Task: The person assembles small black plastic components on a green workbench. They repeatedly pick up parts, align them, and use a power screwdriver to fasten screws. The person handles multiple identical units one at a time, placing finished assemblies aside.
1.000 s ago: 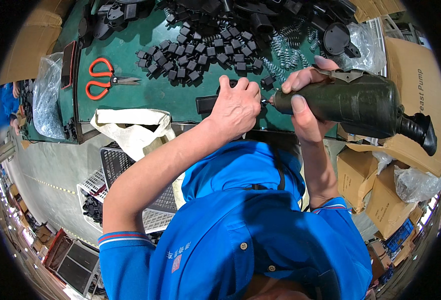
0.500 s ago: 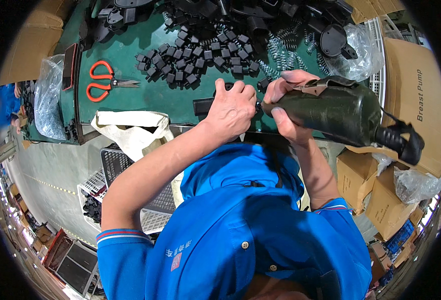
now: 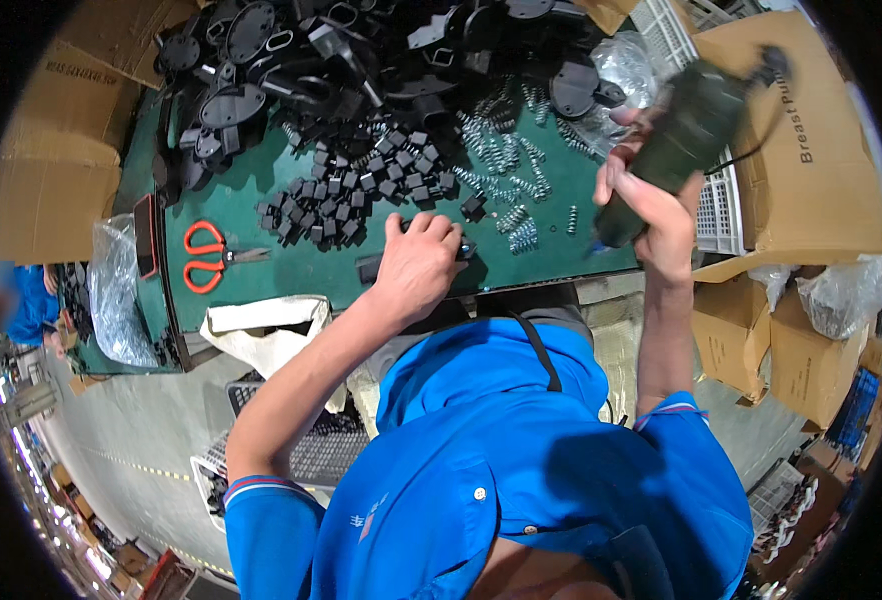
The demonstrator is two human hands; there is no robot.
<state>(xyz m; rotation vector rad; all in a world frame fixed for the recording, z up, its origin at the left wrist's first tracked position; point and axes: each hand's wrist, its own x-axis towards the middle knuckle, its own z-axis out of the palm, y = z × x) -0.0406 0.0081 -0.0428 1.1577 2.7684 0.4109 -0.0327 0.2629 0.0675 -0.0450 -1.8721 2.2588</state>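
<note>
My left hand [image 3: 418, 264] is closed over a black plastic part [image 3: 369, 269] at the near edge of the green worktable [image 3: 291, 275]. Most of that part is hidden under the fingers. My right hand [image 3: 664, 208] grips a dark green electric screwdriver [image 3: 699, 122], raised over the table's right side and slightly blurred. Its narrow end tilts down and leftward, apart from the black part, and its cord end points up and right. Beyond my left hand lies a heap of small black plastic blocks [image 3: 336, 195]. Metal coil springs [image 3: 496, 150] are scattered to the right of them.
Orange-handled scissors [image 3: 204, 257] lie at the left. Larger black plastic parts [image 3: 246, 35] crowd the back. Cardboard boxes [image 3: 801, 170] and a white crate [image 3: 718, 210] stand at the right. A cream cloth bag [image 3: 261, 318] hangs at the near edge. Another person [image 3: 29, 305] is far left.
My right hand has lifted the electric screwdriver up and right, away from the black part, turning its cord end upward. My left hand stays on the part. The view has shifted.
</note>
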